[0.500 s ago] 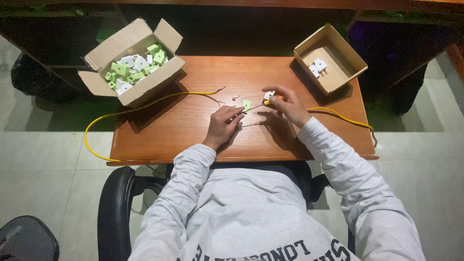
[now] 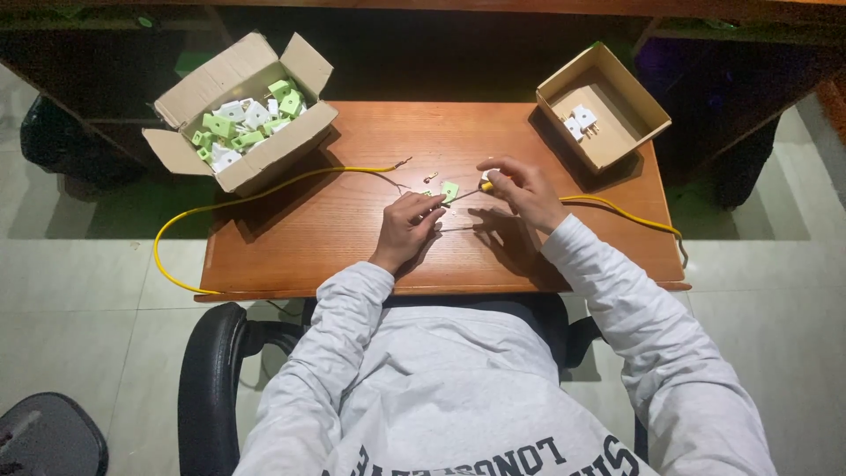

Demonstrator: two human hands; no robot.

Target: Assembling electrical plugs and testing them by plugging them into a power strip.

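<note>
Two cardboard boxes frame your work on a wooden desk [image 2: 352, 238]. At the far left, an open box [image 2: 264, 163] of green and white plug parts overhangs the desk's left rear corner; a nudge from your elbow could tip it off. A yellow cable [image 2: 189, 216] loops off the left edge and back toward the centre, where it could snag on a sweeping forearm.

Your left hand [image 2: 407, 231] rests mid-desk, fingers pinched together on a small green plug piece [image 2: 449, 190]. Just beside it lie tiny loose metal parts [image 2: 431, 177], easy to flick away. Your right hand [image 2: 522, 189] is closed around a yellow-handled screwdriver [image 2: 486, 187], its tip at the plug piece; a slip could jab your left fingers.

At the right rear, a second box [image 2: 617, 132] holds one white plug [image 2: 582, 122]. Open desk lies toward the near edge on both sides of your arms.
</note>
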